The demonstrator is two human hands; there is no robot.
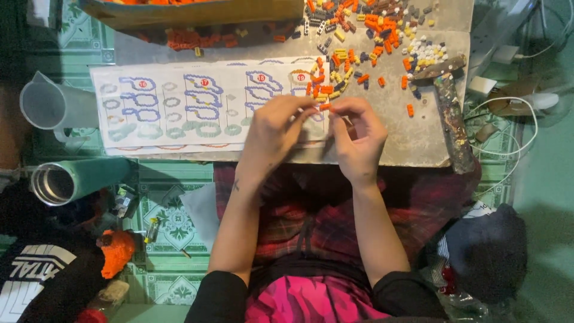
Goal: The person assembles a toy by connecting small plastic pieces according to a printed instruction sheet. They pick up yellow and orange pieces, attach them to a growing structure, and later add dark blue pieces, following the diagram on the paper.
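My left hand (272, 128) and my right hand (359, 137) meet over the near edge of a grey board (412, 143). Their fingertips pinch a small orange brick piece (324, 106) between them. Under my left hand lies a printed instruction sheet (179, 104) with blue outline diagrams. Loose small bricks (359, 54) in orange, yellow, dark and white lie scattered just beyond my fingers.
A hammer (451, 107) lies on the board's right side. A cardboard lid (197, 12) with orange bricks sits at the top. A clear jug (48, 104) and a green flask (72, 179) lie at the left. White cables (508, 137) trail at the right.
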